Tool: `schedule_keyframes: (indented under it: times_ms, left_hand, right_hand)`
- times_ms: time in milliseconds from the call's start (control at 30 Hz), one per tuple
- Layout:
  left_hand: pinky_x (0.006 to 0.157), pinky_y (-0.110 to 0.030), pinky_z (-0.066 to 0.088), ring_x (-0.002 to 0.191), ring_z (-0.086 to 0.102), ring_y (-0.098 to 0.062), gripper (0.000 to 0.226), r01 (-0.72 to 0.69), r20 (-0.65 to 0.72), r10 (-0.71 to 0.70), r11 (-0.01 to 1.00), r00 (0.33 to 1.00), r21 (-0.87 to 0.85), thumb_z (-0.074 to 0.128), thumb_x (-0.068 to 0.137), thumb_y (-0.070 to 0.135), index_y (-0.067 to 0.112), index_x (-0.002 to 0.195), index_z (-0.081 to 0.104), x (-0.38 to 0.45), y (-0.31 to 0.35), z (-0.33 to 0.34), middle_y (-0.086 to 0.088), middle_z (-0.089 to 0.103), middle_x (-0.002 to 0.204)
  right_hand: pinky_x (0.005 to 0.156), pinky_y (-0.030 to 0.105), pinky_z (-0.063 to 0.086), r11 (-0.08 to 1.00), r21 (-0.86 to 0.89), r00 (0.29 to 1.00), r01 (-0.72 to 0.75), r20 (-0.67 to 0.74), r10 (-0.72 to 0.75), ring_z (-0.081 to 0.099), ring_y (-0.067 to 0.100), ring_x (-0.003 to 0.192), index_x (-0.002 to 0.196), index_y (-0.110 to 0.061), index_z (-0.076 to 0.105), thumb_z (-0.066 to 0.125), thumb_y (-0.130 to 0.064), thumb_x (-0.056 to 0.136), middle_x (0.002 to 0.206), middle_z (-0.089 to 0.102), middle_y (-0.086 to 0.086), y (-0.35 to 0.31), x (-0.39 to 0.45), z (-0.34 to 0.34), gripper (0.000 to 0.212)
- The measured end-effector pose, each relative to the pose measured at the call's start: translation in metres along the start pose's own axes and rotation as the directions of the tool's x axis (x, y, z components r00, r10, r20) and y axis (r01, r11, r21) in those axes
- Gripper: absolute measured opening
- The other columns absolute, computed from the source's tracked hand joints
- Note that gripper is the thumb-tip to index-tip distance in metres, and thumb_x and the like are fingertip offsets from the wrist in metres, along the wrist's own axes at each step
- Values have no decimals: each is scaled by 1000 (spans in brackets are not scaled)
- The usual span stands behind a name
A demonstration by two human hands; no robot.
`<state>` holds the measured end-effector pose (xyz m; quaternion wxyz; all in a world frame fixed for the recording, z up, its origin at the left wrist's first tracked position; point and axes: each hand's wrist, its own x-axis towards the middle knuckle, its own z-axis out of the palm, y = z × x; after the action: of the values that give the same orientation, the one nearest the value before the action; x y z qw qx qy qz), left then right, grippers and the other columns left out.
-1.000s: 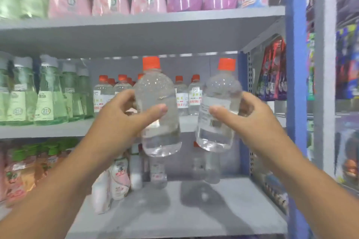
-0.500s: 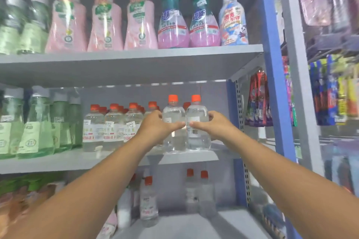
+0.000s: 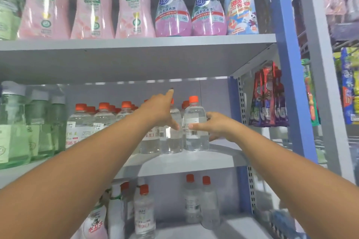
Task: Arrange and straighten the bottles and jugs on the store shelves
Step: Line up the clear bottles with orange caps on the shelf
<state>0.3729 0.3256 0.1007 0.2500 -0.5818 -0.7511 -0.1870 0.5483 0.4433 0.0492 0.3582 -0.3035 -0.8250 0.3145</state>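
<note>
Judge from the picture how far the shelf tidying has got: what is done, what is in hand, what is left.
Done: clear orange-capped bottles stand upright in rows on the middle shelf. In hand: the right hand grips the end bottle at the row's right end, standing on the shelf; the left hand reaches open-fingered past its neighbour. Left: the bottles on the lower shelf stand scattered.

A blue upright post [image 3: 289, 75] runs down the right end of the shelving, with a grey post [image 3: 318, 75] just beside it. Red and purple sachet packs [image 3: 269, 95] hang between the perforated side rail [image 3: 241, 100] and the blue post. Blurred colourful packets [image 3: 347, 87] hang at the far right.
</note>
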Motion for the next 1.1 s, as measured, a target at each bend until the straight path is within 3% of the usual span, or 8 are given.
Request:
schedule_keyframes:
  times_ms: [100, 267, 367, 467, 633, 733, 933, 1100]
  left_hand:
    - [86, -41, 49, 130, 48, -26, 112, -27, 10, 26, 993, 1000, 114, 89, 60, 70, 22, 148, 39, 12, -4, 1, -1, 54, 140]
    - [74, -35, 47, 105, 55, -24, 109, -60, 41, 57, 996, 998, 69, 89, 59, 69, 18, 142, 41, 25, -9, 6, -2, 55, 132]
    - [56, -29, 36, 92, 54, -22, 100, -44, 57, 41, 998, 998, 52, 89, 60, 68, 17, 132, 43, 30, -6, 11, 2, 53, 110]
    - [64, -31, 42, 95, 56, -21, 85, -41, 97, 41, 999, 994, 1, 77, 73, 73, 19, 131, 48, 41, -8, 4, 5, 55, 110]
    - [92, -41, 58, 90, 73, -20, 53, 10, 153, 16, 986, 988, -169, 66, 85, 59, 22, 124, 67, 59, -19, -14, 5, 73, 110]
    - [84, -38, 57, 84, 74, -15, 30, 39, 168, -10, 985, 986, -170, 68, 93, 52, 27, 109, 74, 67, -24, -13, 7, 77, 93]
    - [64, -29, 54, 58, 74, -16, 47, 116, 127, -99, 984, 987, -134, 76, 84, 61, 15, 83, 67, 79, -14, -5, 3, 69, 65]
    - [60, -25, 54, 57, 70, -17, 43, 79, 151, -57, 986, 987, -145, 73, 78, 56, 18, 99, 73, 77, -16, -9, 3, 70, 68]
  right_hand:
    - [59, 19, 55, 997, -72, 1000, -13, 27, 15, 70, 3, 79, 108, -37, 63, 81, -53, 83, 98, 70, -18, -3, 5, -2, 35]
    - [88, 37, 62, 992, -120, 999, -32, -20, 30, 68, 15, 104, 131, -28, 59, 81, -57, 82, 120, 68, -6, 3, 22, 7, 61]
    - [73, 27, 60, 979, -201, 999, -26, 31, 33, 69, 10, 95, 140, -33, 53, 78, -63, 81, 112, 64, -14, -2, 23, 2, 71]
    - [67, 25, 57, 978, -207, 999, 2, -36, -9, 67, 15, 102, 151, -18, 45, 73, -70, 80, 134, 61, 0, -15, 33, -12, 93]
    - [61, 26, 53, 995, -73, 981, 65, -179, -78, 63, 8, 86, 98, -20, 68, 78, -60, 82, 106, 69, -2, -34, 53, -8, 44]
    - [62, 25, 48, 997, -17, 971, 73, -226, -75, 67, 12, 87, 104, -16, 74, 84, -53, 79, 101, 74, -2, -26, 63, -1, 45]
    - [82, 26, 51, 971, 205, 981, 124, -173, -89, 71, 12, 103, 112, -21, 74, 76, -40, 90, 105, 77, -6, -2, 65, -5, 29]
    - [60, 11, 44, 968, 198, 971, 156, -208, -114, 66, -11, 77, 93, -31, 73, 77, -54, 86, 83, 75, -23, 1, 68, 0, 25]
